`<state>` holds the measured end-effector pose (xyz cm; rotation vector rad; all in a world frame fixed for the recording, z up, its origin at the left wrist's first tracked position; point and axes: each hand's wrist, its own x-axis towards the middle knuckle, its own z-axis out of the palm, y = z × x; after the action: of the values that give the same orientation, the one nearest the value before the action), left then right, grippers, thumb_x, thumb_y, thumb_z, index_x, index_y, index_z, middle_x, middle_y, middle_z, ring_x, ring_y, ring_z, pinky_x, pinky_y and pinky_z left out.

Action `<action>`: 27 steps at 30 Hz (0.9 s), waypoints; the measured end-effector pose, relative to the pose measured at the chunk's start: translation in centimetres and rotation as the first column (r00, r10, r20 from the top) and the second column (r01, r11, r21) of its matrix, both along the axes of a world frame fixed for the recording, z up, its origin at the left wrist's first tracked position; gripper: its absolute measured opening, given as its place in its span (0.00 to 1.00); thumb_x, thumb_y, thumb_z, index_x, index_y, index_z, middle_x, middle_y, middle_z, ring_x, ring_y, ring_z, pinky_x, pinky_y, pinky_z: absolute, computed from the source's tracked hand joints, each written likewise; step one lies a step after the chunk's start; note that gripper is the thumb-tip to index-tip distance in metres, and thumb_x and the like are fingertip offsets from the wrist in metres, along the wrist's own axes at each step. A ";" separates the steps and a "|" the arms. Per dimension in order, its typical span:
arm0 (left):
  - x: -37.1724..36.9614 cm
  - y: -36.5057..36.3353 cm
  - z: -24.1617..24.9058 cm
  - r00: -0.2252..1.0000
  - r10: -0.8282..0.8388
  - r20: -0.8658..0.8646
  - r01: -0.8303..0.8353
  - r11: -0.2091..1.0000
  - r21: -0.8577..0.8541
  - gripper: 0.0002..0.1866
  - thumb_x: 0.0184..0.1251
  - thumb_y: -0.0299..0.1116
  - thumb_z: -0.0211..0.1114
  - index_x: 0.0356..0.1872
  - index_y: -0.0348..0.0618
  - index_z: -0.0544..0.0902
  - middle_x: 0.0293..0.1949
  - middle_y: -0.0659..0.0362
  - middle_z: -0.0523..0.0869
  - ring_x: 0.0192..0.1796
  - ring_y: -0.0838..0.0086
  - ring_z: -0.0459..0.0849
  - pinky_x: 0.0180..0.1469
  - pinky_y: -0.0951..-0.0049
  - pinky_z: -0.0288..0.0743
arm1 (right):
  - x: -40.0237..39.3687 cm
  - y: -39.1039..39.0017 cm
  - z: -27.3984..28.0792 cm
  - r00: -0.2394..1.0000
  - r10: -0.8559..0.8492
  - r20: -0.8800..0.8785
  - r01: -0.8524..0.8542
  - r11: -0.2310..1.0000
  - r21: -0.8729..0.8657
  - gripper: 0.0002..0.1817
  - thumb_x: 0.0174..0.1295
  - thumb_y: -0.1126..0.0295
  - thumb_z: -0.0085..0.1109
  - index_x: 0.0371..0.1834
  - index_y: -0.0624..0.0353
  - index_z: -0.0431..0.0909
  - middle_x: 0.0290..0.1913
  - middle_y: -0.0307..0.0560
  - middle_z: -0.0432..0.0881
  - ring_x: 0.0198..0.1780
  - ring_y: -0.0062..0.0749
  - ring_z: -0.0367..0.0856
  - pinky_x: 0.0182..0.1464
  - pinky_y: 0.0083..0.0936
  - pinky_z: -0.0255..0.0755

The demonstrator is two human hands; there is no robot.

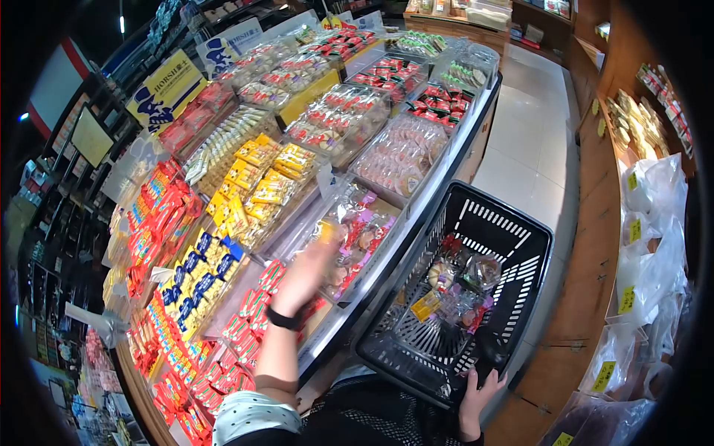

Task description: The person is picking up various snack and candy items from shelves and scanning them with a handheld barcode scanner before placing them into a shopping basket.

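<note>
My left hand (314, 260), with a black band on the wrist, reaches over a bin of clear-wrapped snacks with red and purple packaging (364, 241). Motion smears its fingers, and a yellow-orange patch shows at the fingertips, too blurred to name. Low on the right, my right hand (480, 394) is closed on the near end of a black shopping basket (535, 230). Inside the basket lie several clear-wrapped snacks (468, 286) and a yellow packet (426, 305). Left of my left hand are bins of yellow packets (271, 186) and red-green striped packets (242, 320).
The sloped display counter (439, 175) carries many bins of wrapped snacks and a yellow sign (167, 89). A tiled aisle (520, 163) runs beyond the basket. Along the right stands a wooden cabinet (587, 297) with clear plastic bags (647, 253).
</note>
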<state>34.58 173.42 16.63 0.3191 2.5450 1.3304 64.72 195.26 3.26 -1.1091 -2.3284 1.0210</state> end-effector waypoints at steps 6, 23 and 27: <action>-7.6 -10.5 3.9 0.706 0.478 -0.523 -0.708 0.447 -0.547 0.41 0.61 0.66 0.36 0.54 0.34 0.70 0.43 0.37 0.80 0.47 0.49 0.79 0.50 0.56 0.70 | 1.0 0.2 -1.1 0.991 -0.044 -0.127 0.043 0.999 -0.012 0.13 0.58 0.64 0.52 0.38 0.64 0.74 0.46 0.51 0.72 0.63 0.56 0.52 0.64 0.45 0.44; -15.6 -15.9 0.2 0.819 0.566 0.096 -0.558 0.824 -0.097 0.44 0.49 0.53 0.66 0.57 0.25 0.62 0.50 0.36 0.72 0.40 0.54 0.82 0.25 0.60 0.81 | 1.3 0.3 0.1 0.979 0.028 -0.200 -0.015 0.998 0.065 0.13 0.52 0.64 0.59 0.31 0.64 0.72 0.33 0.48 0.71 0.45 0.45 0.69 0.66 0.50 0.40; -12.5 -11.2 0.9 0.676 0.440 -0.591 -0.733 0.482 -0.480 0.40 0.49 0.49 0.67 0.56 0.30 0.63 0.55 0.40 0.67 0.51 0.51 0.74 0.43 0.56 0.76 | 1.1 0.5 0.6 0.980 0.019 -0.200 -0.011 0.999 0.042 0.13 0.52 0.64 0.59 0.29 0.64 0.72 0.32 0.47 0.71 0.43 0.42 0.70 0.66 0.50 0.40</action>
<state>22.03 162.26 17.56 -0.6093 3.4527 0.2934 65.82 195.73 3.85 -0.9287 -2.1899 1.0354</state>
